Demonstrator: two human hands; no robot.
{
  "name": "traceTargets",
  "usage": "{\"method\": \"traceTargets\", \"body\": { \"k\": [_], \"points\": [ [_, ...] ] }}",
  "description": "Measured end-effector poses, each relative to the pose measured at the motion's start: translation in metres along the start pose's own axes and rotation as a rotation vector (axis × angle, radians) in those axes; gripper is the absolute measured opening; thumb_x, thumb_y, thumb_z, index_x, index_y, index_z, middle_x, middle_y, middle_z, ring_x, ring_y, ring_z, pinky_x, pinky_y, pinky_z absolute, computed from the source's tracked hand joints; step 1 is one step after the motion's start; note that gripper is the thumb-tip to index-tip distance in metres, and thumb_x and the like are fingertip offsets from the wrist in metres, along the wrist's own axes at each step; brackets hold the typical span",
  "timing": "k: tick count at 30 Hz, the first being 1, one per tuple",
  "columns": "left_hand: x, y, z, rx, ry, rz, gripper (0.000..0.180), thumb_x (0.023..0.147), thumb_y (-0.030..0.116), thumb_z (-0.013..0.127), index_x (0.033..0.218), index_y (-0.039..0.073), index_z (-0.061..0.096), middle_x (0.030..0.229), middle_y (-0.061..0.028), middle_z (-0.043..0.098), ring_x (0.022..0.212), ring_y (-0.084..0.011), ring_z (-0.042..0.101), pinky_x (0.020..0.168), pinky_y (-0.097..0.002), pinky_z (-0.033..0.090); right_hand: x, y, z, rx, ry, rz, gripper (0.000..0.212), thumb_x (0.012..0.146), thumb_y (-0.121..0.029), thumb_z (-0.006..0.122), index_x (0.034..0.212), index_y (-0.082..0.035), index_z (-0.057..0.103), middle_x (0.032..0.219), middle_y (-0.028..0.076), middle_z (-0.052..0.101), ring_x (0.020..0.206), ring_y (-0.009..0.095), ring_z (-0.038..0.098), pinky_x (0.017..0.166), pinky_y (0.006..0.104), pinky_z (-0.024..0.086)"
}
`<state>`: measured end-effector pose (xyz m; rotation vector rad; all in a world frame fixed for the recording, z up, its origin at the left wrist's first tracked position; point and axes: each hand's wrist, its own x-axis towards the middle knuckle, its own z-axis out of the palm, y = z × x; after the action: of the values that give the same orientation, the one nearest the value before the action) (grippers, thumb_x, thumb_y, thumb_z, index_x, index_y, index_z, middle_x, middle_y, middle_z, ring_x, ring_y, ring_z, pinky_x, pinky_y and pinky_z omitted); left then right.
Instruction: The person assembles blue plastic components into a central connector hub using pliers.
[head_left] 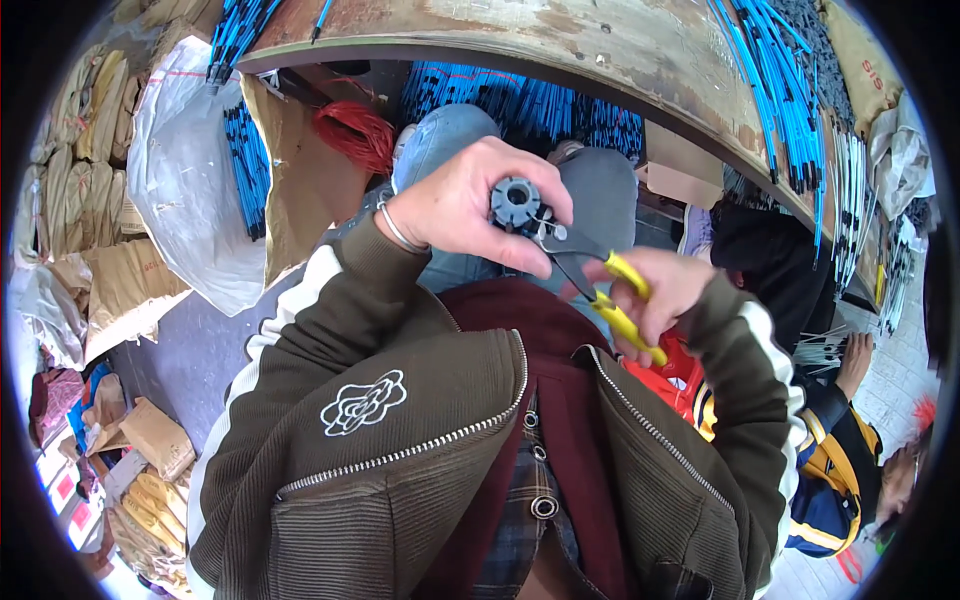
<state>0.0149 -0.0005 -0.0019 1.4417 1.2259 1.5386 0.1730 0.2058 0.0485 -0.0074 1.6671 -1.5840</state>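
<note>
My left hand (475, 195) is closed round a dark grey round plastic part (515, 203) with a notched rim and a hole in its middle. In my right hand (660, 285) is a pair of pliers (630, 320) with yellow handles, which are spread apart. The dark metal head of the pliers lies against the side of the grey part, by my left thumb. Just what the jaws touch is too small to tell. Both hands are above my lap, and the right one is slightly blurred.
A worn wooden table (600, 40) runs across the far side, bearing blue rods (775, 90) with black ends. More blue rods (520, 100) lie below it, beside a red cord bundle (355, 135). At left stands a plastic-lined carton (280, 170). Another person (835, 460) sits at right.
</note>
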Motion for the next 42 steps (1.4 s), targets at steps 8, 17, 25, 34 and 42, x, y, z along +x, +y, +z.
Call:
{"method": "traceTargets", "body": {
  "k": [8,17,25,34,42],
  "points": [
    [0.000,0.011,0.001,0.072,0.284,-0.168,0.037,0.058,0.015,0.082,0.085,-0.002,0.062,0.080,-0.0112,0.061,0.076,-0.0209,0.058,0.070,-0.0296,0.045,-0.006,-0.024,0.002,-1.145,0.614,-0.521,0.082,0.071,-0.009,0.073,0.133,-0.001,0.020,0.082,0.021,0.061,0.072,0.031,0.065,0.063,0.0376,0.053],
    [0.001,-0.001,-0.002,0.039,0.037,0.032,0.039,0.058,0.014,0.081,0.088,-0.001,0.062,0.080,-0.0096,0.061,0.074,-0.0185,0.058,0.069,-0.0294,0.045,0.004,0.020,0.011,0.556,-0.219,0.081,0.059,0.074,-0.007,0.068,0.124,0.001,0.038,0.079,0.017,0.060,0.068,0.032,0.063,0.061,0.0330,0.049],
    [0.004,0.011,0.000,0.106,0.190,-0.094,0.037,0.057,0.013,0.080,0.085,-0.001,0.061,0.078,-0.0107,0.060,0.073,-0.0204,0.058,0.067,-0.0301,0.045,-0.018,-0.018,0.001,-0.719,0.407,-0.185,0.075,0.070,-0.008,0.073,0.130,0.001,0.028,0.078,0.015,0.061,0.067,0.026,0.062,0.062,0.0317,0.050],
    [0.000,0.004,-0.002,0.085,0.076,-0.029,0.037,0.058,0.011,0.080,0.087,0.000,0.061,0.080,-0.0080,0.061,0.074,-0.0166,0.058,0.068,-0.0278,0.045,-0.009,0.001,0.001,0.168,-0.027,0.036,0.075,0.068,-0.002,0.069,0.132,-0.001,0.029,0.095,0.016,0.054,0.080,0.031,0.057,0.071,0.0314,0.046],
    [0.007,0.014,0.008,0.161,0.177,-0.101,0.032,0.061,0.011,0.079,0.085,0.001,0.061,0.083,-0.0078,0.061,0.075,-0.0170,0.058,0.071,-0.0284,0.045,-0.024,-0.020,0.018,-0.941,0.571,-0.214,0.072,0.064,0.011,0.053,0.131,-0.001,0.031,0.101,0.019,0.045,0.097,0.035,0.048,0.083,0.0373,0.041]
  ]
}}
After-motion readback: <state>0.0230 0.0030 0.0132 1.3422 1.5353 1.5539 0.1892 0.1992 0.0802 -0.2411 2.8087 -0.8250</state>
